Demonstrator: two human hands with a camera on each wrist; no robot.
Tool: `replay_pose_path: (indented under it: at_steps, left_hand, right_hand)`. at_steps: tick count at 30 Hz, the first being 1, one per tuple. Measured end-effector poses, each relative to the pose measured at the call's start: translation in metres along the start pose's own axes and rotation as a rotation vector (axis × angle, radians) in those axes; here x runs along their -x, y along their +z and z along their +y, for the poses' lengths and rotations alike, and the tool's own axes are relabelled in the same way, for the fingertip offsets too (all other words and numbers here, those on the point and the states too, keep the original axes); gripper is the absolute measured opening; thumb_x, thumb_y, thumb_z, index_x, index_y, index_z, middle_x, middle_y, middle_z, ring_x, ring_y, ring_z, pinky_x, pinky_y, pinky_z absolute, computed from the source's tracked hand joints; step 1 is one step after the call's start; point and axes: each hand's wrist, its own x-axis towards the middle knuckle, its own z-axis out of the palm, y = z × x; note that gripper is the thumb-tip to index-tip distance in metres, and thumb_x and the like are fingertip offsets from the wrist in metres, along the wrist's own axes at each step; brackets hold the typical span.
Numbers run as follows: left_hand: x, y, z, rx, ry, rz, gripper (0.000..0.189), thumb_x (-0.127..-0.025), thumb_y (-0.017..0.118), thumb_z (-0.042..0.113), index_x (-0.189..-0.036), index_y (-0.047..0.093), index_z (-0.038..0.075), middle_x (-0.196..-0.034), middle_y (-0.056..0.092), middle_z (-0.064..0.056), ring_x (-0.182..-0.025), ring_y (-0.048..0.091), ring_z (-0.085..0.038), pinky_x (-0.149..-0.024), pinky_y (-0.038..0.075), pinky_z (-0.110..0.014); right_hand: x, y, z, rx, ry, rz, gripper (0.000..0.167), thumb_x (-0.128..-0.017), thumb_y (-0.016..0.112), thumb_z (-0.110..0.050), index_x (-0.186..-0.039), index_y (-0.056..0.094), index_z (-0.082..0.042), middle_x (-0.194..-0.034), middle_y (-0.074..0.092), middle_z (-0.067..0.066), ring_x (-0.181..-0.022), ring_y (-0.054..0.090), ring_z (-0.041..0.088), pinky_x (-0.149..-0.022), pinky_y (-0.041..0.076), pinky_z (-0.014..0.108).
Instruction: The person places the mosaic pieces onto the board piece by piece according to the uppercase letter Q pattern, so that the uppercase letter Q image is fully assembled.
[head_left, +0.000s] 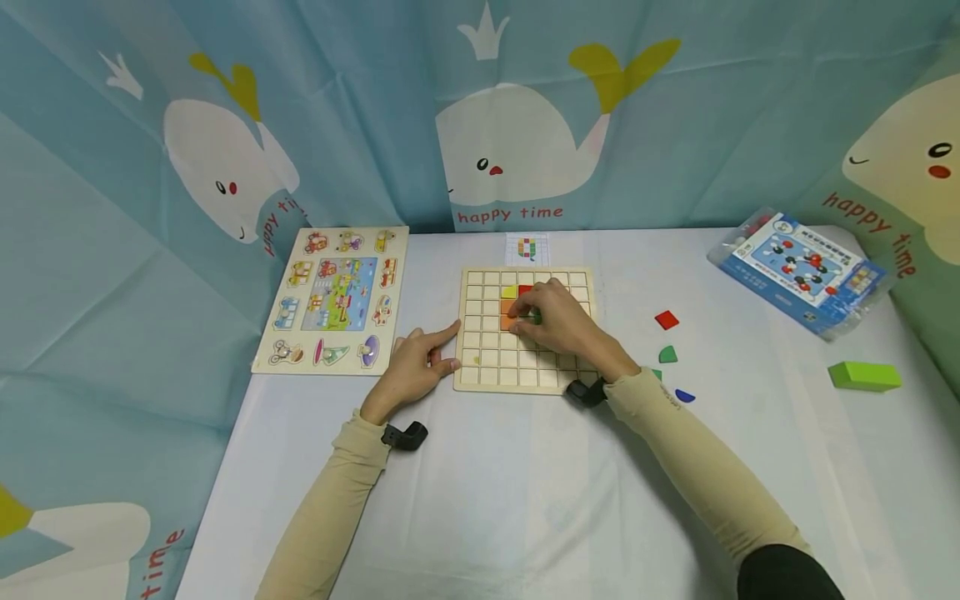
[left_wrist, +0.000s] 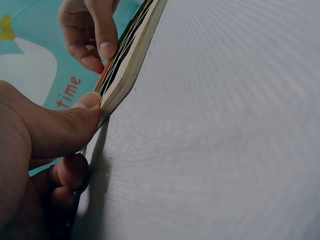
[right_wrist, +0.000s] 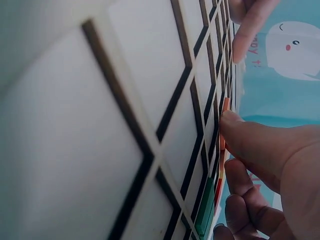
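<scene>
A wooden grid board (head_left: 487, 379) lies on the table. My left hand (head_left: 418, 364) is at its left side, with index finger and thumb stretched out to its edge and the other fingers folded in. Over the middle of the board, my right hand (head_left: 557, 321) pinches an orange square tile (head_left: 507, 322) between thumb and index finger, low in a cell. Above that tile are another orange tile (head_left: 506, 307), a yellow tile (head_left: 509, 292) and a red tile (head_left: 525, 290). A green tile (right_wrist: 205, 207) shows beside my curled fingers in the right wrist view; my hand partly hides it from above.
A pattern card (head_left: 527, 248) lies behind the board. To the left is a picture puzzle (head_left: 390, 333). Right of the board lie a red tile (head_left: 667, 320), green pieces (head_left: 667, 354) and a blue piece (head_left: 685, 396). Farther right are a blue box (head_left: 802, 271) and a green block (head_left: 865, 376).
</scene>
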Motion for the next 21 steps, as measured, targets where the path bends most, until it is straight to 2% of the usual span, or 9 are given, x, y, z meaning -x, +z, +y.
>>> replay_pose_path:
  at_steps: [6,13,21]
  left_hand:
    - [0.000,0.000,0.000,0.005,-0.006,-0.004,0.066,-0.096,0.080,0.023,-0.156,0.054,0.017,-0.072,0.055,0.002,-0.073,0.040,-0.016,-0.079,0.026,-0.035]
    - [0.002,0.000,0.003,0.015,-0.020,-0.012,0.065,-0.096,0.079,0.023,-0.156,0.054,0.017,-0.073,0.055,0.002,-0.073,0.040,-0.016,-0.078,0.026,-0.036]
    - [0.002,-0.002,0.004,0.014,-0.025,-0.011,0.065,-0.096,0.080,0.024,-0.156,0.054,0.018,-0.074,0.055,0.001,-0.073,0.041,-0.016,-0.079,0.026,-0.036]
  right_hand:
    - [0.003,-0.003,0.002,-0.019,-0.024,0.014,0.023,-0.092,0.085,-0.021,-0.109,0.082,-0.006,-0.104,0.079,0.009,-0.102,0.059,0.032,-0.094,0.044,0.048]
    - [0.027,-0.021,0.019,-0.072,-0.051,0.068,0.019,-0.089,0.087,-0.013,-0.103,0.081,-0.003,-0.099,0.078,0.012,-0.097,0.060,0.033,-0.091,0.039,0.047]
    - [0.075,-0.057,0.047,-0.027,0.068,0.071,0.018,-0.091,0.084,-0.011,-0.108,0.081,-0.006,-0.101,0.077,0.009,-0.098,0.060,0.032,-0.090,0.040,0.046]
